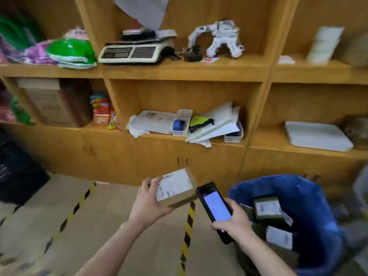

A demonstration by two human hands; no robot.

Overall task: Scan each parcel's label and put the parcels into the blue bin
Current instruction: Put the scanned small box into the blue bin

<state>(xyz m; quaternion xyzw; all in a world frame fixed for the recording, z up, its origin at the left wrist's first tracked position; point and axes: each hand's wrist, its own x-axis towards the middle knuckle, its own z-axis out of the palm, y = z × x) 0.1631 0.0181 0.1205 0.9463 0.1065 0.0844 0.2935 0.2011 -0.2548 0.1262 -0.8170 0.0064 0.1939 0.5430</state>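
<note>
Cardboard parcel [175,187] gripped in my left hand [148,206]; scanner [216,209] clasped in my right hand [237,222]; blue bin [298,183] at four o'clock; wooden shelves [185,73] at twelve.

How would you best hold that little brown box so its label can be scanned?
By its left end, from the left, as the left hand does: the parcel is flat, its label faces up, and the scanner sits at its right.
</note>
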